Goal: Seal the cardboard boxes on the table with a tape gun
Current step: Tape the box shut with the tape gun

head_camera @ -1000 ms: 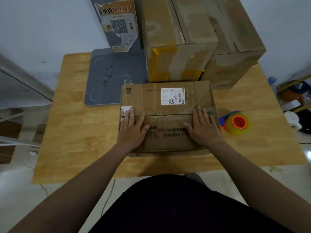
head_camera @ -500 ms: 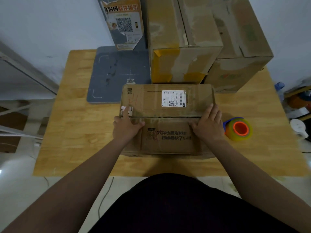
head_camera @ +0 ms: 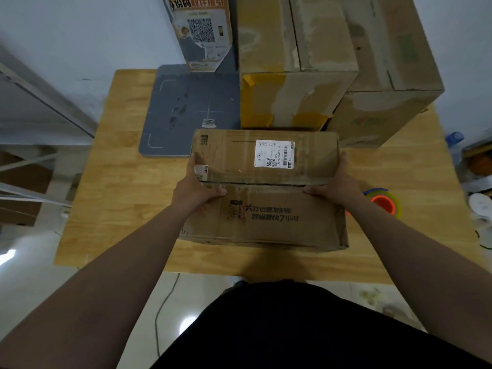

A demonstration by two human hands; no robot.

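1. Right now, your left hand [head_camera: 195, 189] grips the left side of the brown cardboard box with the white shipping label [head_camera: 266, 206]. Its thumb lies on top by the flap seam, and its fingers reach along the side wall.
2. Your right hand [head_camera: 336, 186] clasps the right side the same way, thumb on top and fingers over the edge.
3. That box is mid-way across the light wooden table [head_camera: 119, 198], towards its front edge, with the flaps closed. You cannot tell whether it rests on the wood or is lifted just clear.
4. The blue tape gun with an orange-cored roll [head_camera: 384, 205] lies on the table just right of the box, partly hidden behind your right wrist and apart from both hands.
5. Behind the box stand a large worn carton with yellow tape [head_camera: 290, 75] and a second large worn carton [head_camera: 394, 75], beside a flat grey mat [head_camera: 186, 110].
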